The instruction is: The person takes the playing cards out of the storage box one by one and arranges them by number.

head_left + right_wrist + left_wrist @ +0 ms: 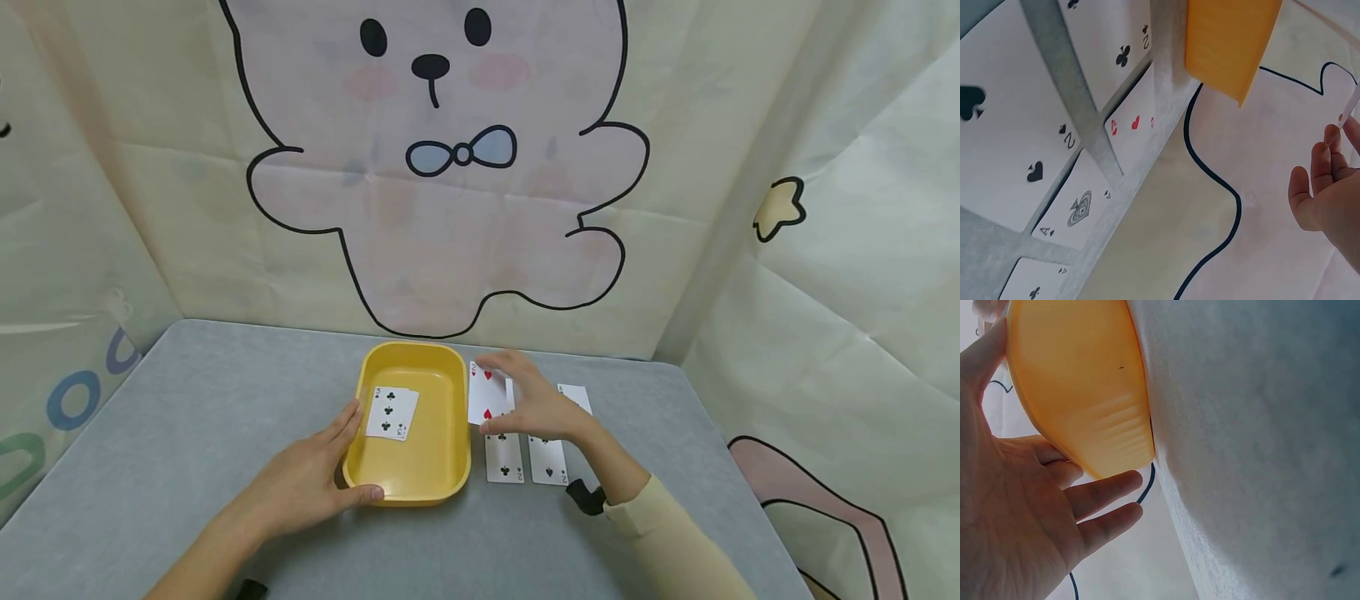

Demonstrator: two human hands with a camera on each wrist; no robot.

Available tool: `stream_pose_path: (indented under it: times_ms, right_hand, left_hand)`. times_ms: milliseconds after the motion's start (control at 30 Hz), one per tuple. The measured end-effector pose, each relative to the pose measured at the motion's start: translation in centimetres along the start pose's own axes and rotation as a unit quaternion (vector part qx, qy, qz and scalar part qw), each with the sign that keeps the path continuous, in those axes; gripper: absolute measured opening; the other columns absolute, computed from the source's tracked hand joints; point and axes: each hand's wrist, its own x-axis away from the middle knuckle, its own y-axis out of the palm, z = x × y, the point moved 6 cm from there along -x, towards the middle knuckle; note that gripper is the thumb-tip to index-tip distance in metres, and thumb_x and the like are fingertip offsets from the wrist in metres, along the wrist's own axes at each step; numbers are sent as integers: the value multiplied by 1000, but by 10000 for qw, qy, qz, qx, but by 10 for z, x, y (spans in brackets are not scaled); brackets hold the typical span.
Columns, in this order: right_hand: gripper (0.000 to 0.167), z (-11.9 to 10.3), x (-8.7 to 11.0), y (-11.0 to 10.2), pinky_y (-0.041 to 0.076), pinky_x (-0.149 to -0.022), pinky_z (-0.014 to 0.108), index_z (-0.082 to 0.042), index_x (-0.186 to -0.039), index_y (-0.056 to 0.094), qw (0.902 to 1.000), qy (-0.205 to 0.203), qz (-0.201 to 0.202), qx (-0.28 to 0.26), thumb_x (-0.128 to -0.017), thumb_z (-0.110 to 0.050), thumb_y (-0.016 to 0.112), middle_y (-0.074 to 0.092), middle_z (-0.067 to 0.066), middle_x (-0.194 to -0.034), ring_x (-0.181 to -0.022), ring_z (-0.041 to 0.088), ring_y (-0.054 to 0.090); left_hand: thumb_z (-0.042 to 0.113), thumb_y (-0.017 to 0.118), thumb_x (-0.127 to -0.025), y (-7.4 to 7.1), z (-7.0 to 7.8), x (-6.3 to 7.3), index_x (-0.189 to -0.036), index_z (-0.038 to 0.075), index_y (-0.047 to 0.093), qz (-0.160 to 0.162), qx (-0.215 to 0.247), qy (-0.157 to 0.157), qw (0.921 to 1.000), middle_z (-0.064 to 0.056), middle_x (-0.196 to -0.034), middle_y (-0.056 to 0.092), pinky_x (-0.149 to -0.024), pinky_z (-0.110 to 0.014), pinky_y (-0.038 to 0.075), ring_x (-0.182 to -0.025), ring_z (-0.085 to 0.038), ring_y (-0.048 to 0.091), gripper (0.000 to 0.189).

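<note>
My right hand pinches a two of hearts just beside the right rim of a yellow tray. In the right wrist view only a thin edge of that card shows near the fingers. My left hand rests against the tray's left side, fingers along the rim and thumb at the near-left corner. Two of its fingers stick out straight below the tray's wall in the left wrist view. Inside the tray lie overlapping cards, a three of clubs on top.
Right of the tray lie a two of clubs and a two of spades. Beyond them are an ace of spades, a heart card and a club card. Behind the grey table hangs a printed cloth.
</note>
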Motion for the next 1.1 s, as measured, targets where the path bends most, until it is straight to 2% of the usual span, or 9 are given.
stream_pose_path:
  times_ms: [333, 633, 933, 1100]
  right_hand:
    - [85, 14, 17, -10, 39, -112, 65, -29, -153, 53, 9999, -3, 13, -159, -78, -31, 91, 42, -5, -153, -146, 23, 33]
    - [86, 37, 35, -20, 39, -111, 65, -26, -153, 53, 9996, 108, 114, 215, -77, -28, 93, 44, -2, -155, -145, 27, 34]
    - [88, 53, 51, -29, 39, -110, 63, -22, -153, 53, 9999, -6, 133, 55, -76, -28, 94, 48, -3, -148, -138, 26, 41]
    - [87, 65, 60, -34, 39, -110, 64, -24, -153, 53, 9998, 127, 116, 27, -76, -27, 95, 47, -4, -149, -137, 25, 41]
  left_hand:
    - [76, 71, -83, 1, 0, 0, -162, 0, 34, 4, 22, -10, 10000, -13, -171, 29, -103, -60, 49, -134, -45, 56, 115]
    - [76, 71, -83, 1, 0, 0, -162, 0, 34, -26, 24, -25, 10000, -13, -171, 28, -103, -60, 49, -134, -45, 56, 115]
    - [76, 71, -83, 2, 0, 0, -162, -1, 34, -35, 3, -31, 10000, -13, -171, 28, -104, -60, 49, -136, -44, 55, 116]
    - [75, 71, -83, 2, 1, -1, -162, -1, 34, -38, -9, -44, 10000, -13, -171, 28, -103, -60, 49, -135, -44, 55, 116]
